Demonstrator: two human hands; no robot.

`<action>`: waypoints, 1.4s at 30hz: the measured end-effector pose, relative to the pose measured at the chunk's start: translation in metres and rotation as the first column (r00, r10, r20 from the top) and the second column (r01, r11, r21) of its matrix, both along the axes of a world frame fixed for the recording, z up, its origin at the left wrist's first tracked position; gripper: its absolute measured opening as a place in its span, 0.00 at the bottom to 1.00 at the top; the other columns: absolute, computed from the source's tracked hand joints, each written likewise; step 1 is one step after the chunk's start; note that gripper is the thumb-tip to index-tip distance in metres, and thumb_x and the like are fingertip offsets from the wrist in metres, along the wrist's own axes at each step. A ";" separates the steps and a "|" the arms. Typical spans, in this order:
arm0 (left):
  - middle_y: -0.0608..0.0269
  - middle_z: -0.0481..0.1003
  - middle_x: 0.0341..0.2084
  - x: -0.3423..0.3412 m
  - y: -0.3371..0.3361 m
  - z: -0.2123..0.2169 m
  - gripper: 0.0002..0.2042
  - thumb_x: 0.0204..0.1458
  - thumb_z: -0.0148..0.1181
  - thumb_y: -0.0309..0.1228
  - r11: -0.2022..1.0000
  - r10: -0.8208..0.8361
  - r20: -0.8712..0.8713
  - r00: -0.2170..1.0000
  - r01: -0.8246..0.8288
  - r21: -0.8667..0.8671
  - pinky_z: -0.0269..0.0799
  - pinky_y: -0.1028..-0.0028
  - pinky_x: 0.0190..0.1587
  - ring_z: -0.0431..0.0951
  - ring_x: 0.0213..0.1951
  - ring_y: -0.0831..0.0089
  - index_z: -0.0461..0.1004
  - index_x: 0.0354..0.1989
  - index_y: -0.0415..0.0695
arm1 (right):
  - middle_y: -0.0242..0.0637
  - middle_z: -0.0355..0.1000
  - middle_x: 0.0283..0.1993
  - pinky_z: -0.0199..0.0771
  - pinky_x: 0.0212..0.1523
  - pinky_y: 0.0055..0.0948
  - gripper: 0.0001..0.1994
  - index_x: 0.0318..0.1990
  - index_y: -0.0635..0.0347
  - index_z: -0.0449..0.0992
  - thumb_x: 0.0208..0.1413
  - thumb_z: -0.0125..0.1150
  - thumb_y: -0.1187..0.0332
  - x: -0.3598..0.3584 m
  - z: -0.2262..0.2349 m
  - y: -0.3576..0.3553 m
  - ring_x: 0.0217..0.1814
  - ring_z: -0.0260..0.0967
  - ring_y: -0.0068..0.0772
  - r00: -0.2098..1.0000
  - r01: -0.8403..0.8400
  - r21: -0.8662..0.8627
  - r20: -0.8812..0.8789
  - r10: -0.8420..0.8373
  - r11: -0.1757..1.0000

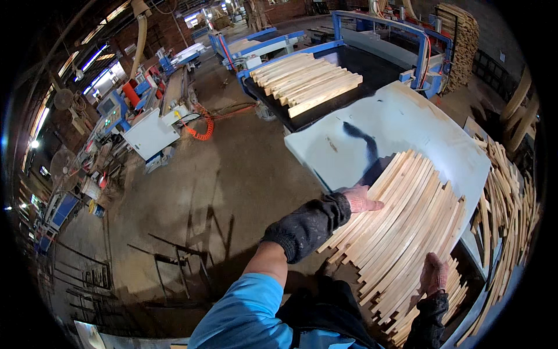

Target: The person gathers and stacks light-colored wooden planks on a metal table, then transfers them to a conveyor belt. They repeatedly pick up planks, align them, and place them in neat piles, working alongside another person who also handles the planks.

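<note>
A fan of several long pale wooden slats (407,221) lies on a white tabletop (401,122) in front of me. My left hand (361,199), in a pinkish glove with a dark cuff, rests flat on the slats' left edge. My right hand (435,273), gloved the same way, presses on the near ends of the slats at the lower right. Neither hand wraps around a slat; both lie on top with fingers extended.
A second batch of slats (308,81) sits on a dark machine bed with a blue frame (378,26) beyond the table. Loose slats (511,209) are piled to the right, stacked wood (459,41) at the back. Machines (145,116) line the left; concrete floor (232,174) lies between.
</note>
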State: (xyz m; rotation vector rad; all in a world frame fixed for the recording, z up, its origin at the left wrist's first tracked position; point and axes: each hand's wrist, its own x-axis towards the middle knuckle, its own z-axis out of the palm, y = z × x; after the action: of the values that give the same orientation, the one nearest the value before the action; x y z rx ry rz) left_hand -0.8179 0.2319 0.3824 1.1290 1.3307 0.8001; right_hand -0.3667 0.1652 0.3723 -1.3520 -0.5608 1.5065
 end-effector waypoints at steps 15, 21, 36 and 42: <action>0.38 0.67 0.70 -0.119 0.167 0.058 0.52 0.55 0.63 0.62 0.997 -0.074 -0.726 0.684 0.071 -0.035 0.67 0.51 0.68 0.70 0.69 0.46 0.50 0.82 0.45 | 0.34 0.76 0.43 0.80 0.48 0.28 0.17 0.60 0.65 0.74 0.65 0.66 0.75 -0.150 -0.029 0.177 0.42 0.74 0.29 0.997 -0.003 0.012 -0.075 0.004 1.000; 0.35 0.66 0.69 -0.197 0.206 0.037 0.53 0.52 0.65 0.63 0.992 -0.046 -0.752 0.657 0.121 0.045 0.64 0.47 0.67 0.69 0.67 0.41 0.54 0.80 0.41 | 0.47 0.79 0.59 0.72 0.70 0.28 0.18 0.58 0.82 0.76 0.70 0.62 0.72 -0.202 -0.060 0.235 0.64 0.75 0.34 0.991 -0.100 0.010 -0.086 0.100 0.995; 0.42 0.62 0.74 -0.360 0.307 -0.017 0.44 0.63 0.49 0.65 0.888 0.109 -0.814 0.571 0.312 0.338 0.47 0.43 0.78 0.58 0.75 0.44 0.63 0.74 0.38 | 0.37 0.79 0.54 0.77 0.56 0.34 0.17 0.59 0.68 0.78 0.74 0.54 0.65 -0.374 -0.082 0.313 0.54 0.74 0.29 0.770 -0.453 0.105 0.546 0.329 0.885; 0.42 0.43 0.83 -0.347 0.335 -0.041 0.45 0.69 0.34 0.66 0.949 -0.038 -0.945 0.323 0.307 0.067 0.26 0.44 0.81 0.39 0.83 0.45 0.47 0.83 0.41 | 0.44 0.82 0.43 0.85 0.41 0.34 0.13 0.46 0.66 0.84 0.62 0.72 0.65 -0.456 -0.008 0.334 0.42 0.82 0.35 0.959 -0.049 -0.112 0.273 0.078 0.992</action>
State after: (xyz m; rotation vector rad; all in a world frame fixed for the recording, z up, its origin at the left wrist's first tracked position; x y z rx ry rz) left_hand -1.1653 0.5672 0.3411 2.0815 2.0292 0.0138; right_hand -0.8227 0.4988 0.3641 -1.6551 -0.7149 1.4229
